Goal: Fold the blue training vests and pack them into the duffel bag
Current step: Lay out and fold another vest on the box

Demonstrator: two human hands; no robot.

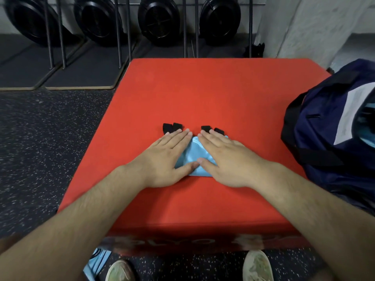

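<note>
Folded blue vest (197,153) lies mid red plyo box (203,88), black strap ends (172,127) showing at 12 o'clock. Left hand (168,157) and right hand (227,159) flat, fingers straight, pressing it. Judgement: press evenly outward, tuck the straps, then lift to duffel bag (324,128) at 3 o'clock.

- The red surface (203,94) is bare on its far half and on its left side; a hand can pass there freely.
- The dark blue duffel bag (328,122) covers the right edge and closes that side.
- Black strap ends (172,127) lie just beyond the fingers (181,136).
- Metal posts (190,27) stand behind the far edge.
</note>
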